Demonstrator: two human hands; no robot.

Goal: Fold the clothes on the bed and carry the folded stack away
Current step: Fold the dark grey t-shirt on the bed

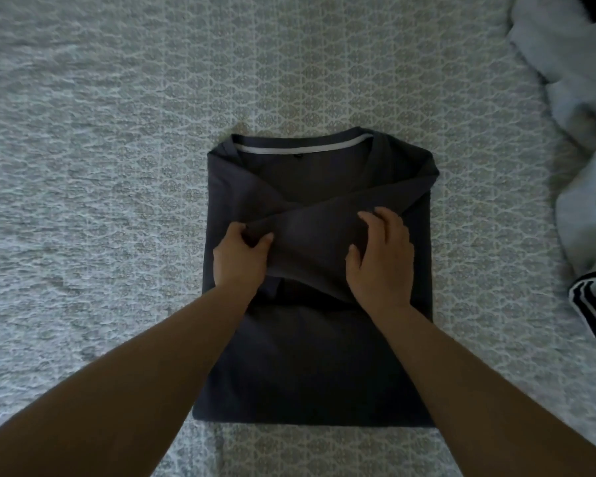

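A dark grey long-sleeved shirt (310, 366) lies flat on the bed, collar away from me, its sides turned in to form a long rectangle. Both sleeves are crossed over the chest. My left hand (240, 258) pinches the cuff end of the upper sleeve between thumb and fingers at the shirt's left side. My right hand (382, 258) rests on the same sleeve with curled fingers pressing the cloth, thumb tucked against its lower edge.
The bed is covered with a pale patterned spread (100, 166). A heap of unfolded light clothes (578, 98) lies at the right edge, with a white garment bearing black stripes (592, 304) below it.
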